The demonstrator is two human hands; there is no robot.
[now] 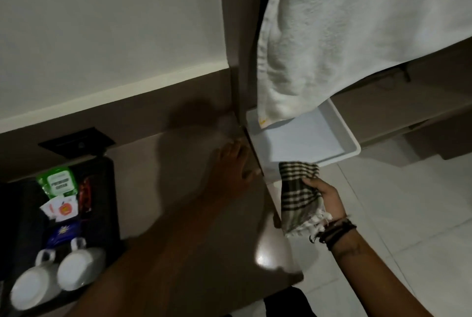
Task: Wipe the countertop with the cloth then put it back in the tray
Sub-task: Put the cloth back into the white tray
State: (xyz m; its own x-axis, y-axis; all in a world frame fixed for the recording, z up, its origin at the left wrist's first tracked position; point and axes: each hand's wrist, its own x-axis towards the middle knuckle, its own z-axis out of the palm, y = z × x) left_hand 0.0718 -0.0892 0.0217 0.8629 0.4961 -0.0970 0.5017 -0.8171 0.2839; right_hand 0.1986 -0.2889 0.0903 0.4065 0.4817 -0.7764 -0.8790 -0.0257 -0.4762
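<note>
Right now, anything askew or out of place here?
One oddity: the hanging white towel droops into the white tray, covering its far corner where the cloth in the right hand should go. The left hand rests on the countertop. No spills visible.

Looking like hotel room; dark tray (15, 217) on brown counter (178, 214) holding 2 upturned white cups (58, 276) and drink sachets (60, 196); white towel (357, 30) hanging beside; tiled floor (408, 214) showing below.
</note>
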